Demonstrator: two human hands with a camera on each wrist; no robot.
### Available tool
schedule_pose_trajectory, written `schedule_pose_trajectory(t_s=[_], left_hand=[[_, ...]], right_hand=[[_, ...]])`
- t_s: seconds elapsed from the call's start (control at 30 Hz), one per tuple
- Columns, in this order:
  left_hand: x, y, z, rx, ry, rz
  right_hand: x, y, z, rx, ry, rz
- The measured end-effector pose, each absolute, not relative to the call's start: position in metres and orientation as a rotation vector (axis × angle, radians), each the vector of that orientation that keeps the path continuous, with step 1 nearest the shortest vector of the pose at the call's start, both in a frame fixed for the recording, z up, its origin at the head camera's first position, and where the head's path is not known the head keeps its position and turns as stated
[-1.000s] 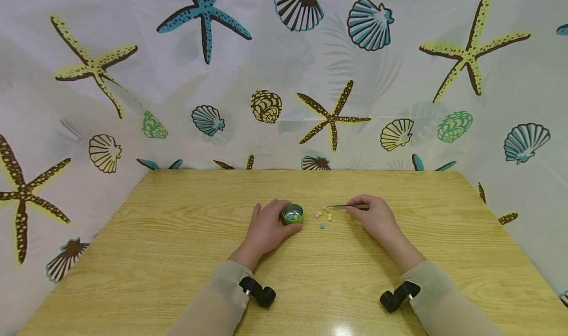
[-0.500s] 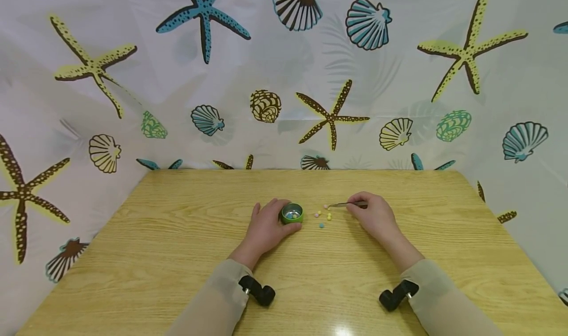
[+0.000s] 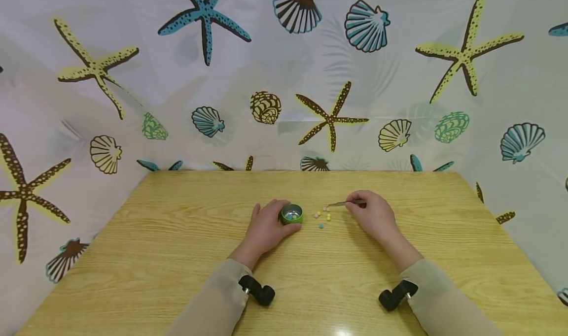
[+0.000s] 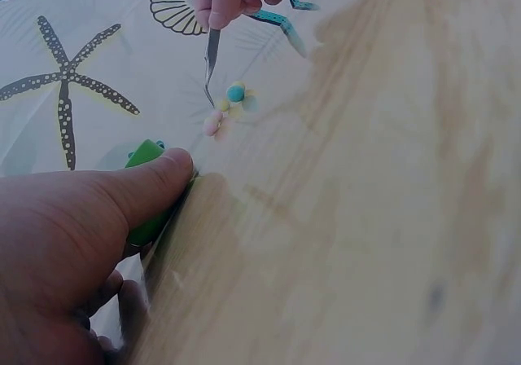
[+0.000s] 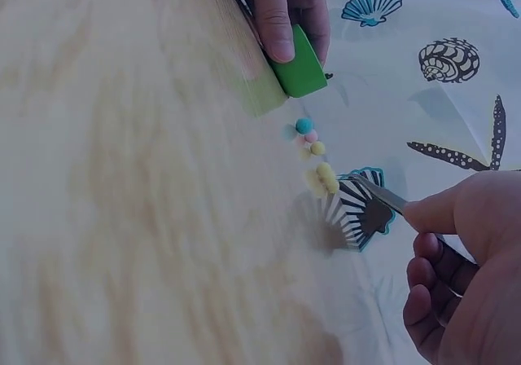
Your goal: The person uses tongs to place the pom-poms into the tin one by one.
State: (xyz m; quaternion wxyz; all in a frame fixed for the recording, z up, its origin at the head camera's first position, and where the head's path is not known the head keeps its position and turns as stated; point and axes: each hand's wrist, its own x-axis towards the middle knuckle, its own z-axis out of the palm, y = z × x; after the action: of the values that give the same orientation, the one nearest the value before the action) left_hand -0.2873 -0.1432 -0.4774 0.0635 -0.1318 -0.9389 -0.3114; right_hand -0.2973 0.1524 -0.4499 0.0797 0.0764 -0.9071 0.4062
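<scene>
My left hand [image 3: 267, 226] holds a small green cup [image 3: 293, 221] on the table, thumb at its near side and fingers curled round its left. The cup's inside is shiny metal, with a few small blue and yellow balls at the bottom. My right hand [image 3: 373, 214] pinches bent-tip metal tweezers [image 3: 340, 204] between thumb and fingers. Their tip points left, close to a pink ball [image 3: 324, 209]; whether they touch cannot be told. Nearby lie another pink ball [image 3: 316, 216], yellow balls [image 3: 329, 218] and a blue ball [image 3: 321, 225], all between the cup and my right hand.
The wooden table [image 3: 199, 277] reaches back to a white curtain [image 3: 248, 144] printed with starfish and shells, which also hangs at both sides. Black wrist mounts [image 3: 259, 291] sit on both sleeves.
The tweezers' tip has drawn slightly right, and the pink ball beside it has shifted a little. My left hand and the cup have stayed in place.
</scene>
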Motion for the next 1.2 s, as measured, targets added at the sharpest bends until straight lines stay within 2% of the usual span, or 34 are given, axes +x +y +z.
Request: schedule_pose_trajectory(t_s=[0.87,1.2], left_hand=[[-0.2909,-0.1432,-0.4776,-0.386,-2.85,-0.926],[-0.2884,-0.1424,-0.4781,-0.38,-2.849,-0.943]], right_hand=[[-0.2956,0.1502,-0.4406,0.306,-2.761,0.963],[-0.2939,0.1477,-0.4438,0.247,-2.801,1.008]])
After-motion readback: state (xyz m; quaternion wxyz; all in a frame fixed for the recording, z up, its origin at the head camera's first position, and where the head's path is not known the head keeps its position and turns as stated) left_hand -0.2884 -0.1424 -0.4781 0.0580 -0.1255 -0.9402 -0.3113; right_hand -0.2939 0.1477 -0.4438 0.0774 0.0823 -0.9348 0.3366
